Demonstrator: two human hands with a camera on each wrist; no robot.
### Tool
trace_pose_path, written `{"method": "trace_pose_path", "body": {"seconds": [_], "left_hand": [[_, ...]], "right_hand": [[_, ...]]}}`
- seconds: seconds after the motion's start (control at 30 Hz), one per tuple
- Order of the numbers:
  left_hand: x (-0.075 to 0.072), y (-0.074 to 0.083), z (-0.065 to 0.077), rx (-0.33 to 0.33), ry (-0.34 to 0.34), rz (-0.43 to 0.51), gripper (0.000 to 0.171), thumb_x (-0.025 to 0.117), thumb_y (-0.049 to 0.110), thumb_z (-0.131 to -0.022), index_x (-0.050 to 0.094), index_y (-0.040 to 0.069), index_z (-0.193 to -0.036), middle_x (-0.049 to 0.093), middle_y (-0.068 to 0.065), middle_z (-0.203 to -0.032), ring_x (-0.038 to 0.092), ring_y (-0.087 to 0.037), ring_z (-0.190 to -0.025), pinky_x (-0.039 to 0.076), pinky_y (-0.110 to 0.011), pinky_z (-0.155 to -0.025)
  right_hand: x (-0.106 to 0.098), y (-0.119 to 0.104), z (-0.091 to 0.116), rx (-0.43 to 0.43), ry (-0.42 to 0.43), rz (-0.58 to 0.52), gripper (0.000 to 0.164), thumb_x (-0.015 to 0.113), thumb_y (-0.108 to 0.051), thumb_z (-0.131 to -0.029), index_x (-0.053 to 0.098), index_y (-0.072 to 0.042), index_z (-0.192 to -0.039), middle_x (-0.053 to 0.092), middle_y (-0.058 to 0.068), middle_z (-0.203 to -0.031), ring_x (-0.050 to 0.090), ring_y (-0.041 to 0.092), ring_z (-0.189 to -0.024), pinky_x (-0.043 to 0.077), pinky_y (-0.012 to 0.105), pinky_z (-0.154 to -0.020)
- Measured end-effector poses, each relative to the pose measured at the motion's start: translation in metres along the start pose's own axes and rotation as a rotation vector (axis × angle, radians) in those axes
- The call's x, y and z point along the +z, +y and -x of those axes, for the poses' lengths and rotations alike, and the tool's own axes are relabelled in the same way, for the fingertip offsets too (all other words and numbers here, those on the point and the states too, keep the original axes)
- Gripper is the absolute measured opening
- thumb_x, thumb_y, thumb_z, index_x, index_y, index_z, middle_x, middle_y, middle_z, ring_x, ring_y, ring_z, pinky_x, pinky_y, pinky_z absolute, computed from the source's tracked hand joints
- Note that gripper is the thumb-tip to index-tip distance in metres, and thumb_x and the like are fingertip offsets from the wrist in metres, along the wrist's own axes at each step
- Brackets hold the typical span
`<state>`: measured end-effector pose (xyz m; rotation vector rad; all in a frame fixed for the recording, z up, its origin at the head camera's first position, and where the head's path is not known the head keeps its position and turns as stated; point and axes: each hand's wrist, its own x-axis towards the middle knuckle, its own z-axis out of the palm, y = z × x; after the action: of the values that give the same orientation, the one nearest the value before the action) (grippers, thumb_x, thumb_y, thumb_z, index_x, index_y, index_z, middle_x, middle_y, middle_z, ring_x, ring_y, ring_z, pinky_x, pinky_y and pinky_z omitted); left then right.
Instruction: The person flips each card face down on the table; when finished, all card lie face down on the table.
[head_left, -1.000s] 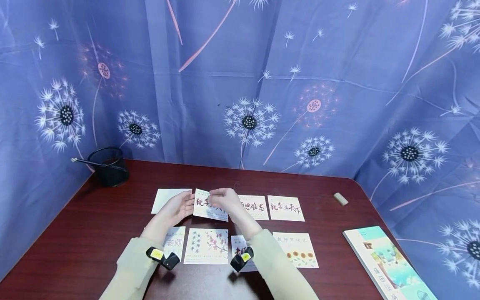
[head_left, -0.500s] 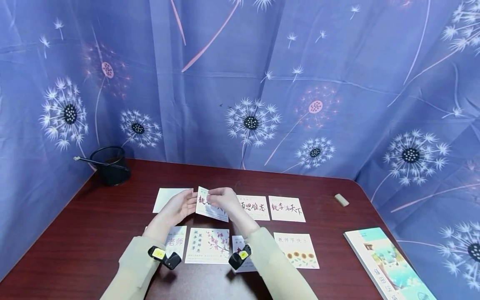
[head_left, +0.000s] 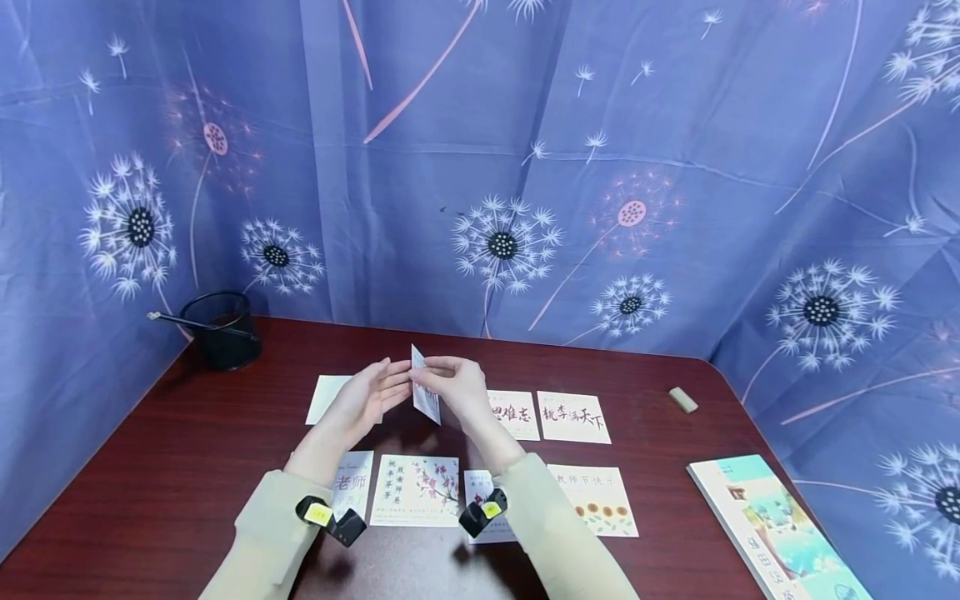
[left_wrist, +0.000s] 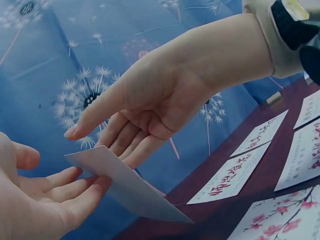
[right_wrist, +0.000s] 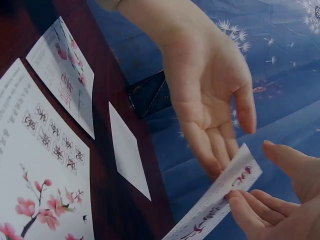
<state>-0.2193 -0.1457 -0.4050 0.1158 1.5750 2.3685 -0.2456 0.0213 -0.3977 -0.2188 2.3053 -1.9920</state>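
Observation:
A printed white card [head_left: 426,402] is held up off the table between my two hands, nearly edge-on in the head view. My left hand [head_left: 363,400] has its fingers extended, the fingertips touching the card's blank back [left_wrist: 127,187]. From the other side, the fingertips of my right hand [head_left: 461,390] press the printed face with red calligraphy [right_wrist: 210,217]. Both thumbs stand apart from the card in the wrist views. Beneath my left hand lies a blank white card [head_left: 322,398], partly covered.
Calligraphy cards [head_left: 573,417] lie along the back row. Blossom [head_left: 414,492] and sunflower [head_left: 592,502] cards are among the front row. A black pen holder [head_left: 225,342] stands at the back left, an eraser [head_left: 682,399] and a book [head_left: 776,521] on the right.
The card has swung from facing the camera to nearly edge-on and risen slightly. Both hands have shifted up a little and come closer together.

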Motion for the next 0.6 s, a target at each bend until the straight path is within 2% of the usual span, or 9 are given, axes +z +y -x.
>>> {"method": "trace_pose_path", "body": {"seconds": [0.13, 0.27, 0.43, 0.6], "left_hand": [[0.008, 0.004, 0.003, 0.032, 0.011, -0.08, 0.058, 0.019, 0.027, -0.109, 0.019, -0.016, -0.148, 0.021, -0.037, -0.154, 0.023, -0.043, -0.146, 0.022, -0.044, -0.12], [0.013, 0.005, 0.004, 0.056, 0.007, -0.142, 0.058, 0.021, 0.028, -0.108, 0.024, -0.014, -0.148, 0.026, -0.035, -0.153, 0.027, -0.042, -0.145, 0.024, -0.045, -0.119], [0.014, 0.003, 0.003, 0.091, -0.025, -0.13, 0.056, 0.021, 0.026, -0.109, 0.025, -0.014, -0.148, 0.027, -0.032, -0.154, 0.027, -0.04, -0.144, 0.024, -0.045, -0.12], [0.014, -0.002, 0.001, 0.11, -0.072, -0.1, 0.055, 0.02, 0.025, -0.109, 0.023, -0.013, -0.149, 0.026, -0.031, -0.155, 0.026, -0.038, -0.145, 0.026, -0.041, -0.119]], "right_hand": [[0.0, -0.004, 0.002, 0.006, 0.051, -0.042, 0.042, 0.084, -0.017, -0.076, 0.071, 0.002, -0.111, 0.075, 0.017, -0.099, 0.072, 0.016, -0.092, 0.059, 0.025, -0.078], [-0.001, -0.006, 0.003, 0.007, 0.06, -0.112, 0.04, 0.082, -0.007, -0.075, 0.07, 0.004, -0.111, 0.074, 0.019, -0.1, 0.072, 0.014, -0.087, 0.06, 0.027, -0.077], [-0.004, -0.008, 0.001, -0.02, 0.064, -0.136, 0.034, 0.075, 0.001, -0.078, 0.069, 0.008, -0.111, 0.073, 0.023, -0.103, 0.07, 0.011, -0.082, 0.06, 0.033, -0.077], [-0.01, -0.008, -0.002, -0.013, 0.136, -0.09, 0.028, 0.071, 0.0, -0.08, 0.072, 0.006, -0.107, 0.073, 0.02, -0.098, 0.067, 0.006, -0.074, 0.061, 0.031, -0.073]]}}
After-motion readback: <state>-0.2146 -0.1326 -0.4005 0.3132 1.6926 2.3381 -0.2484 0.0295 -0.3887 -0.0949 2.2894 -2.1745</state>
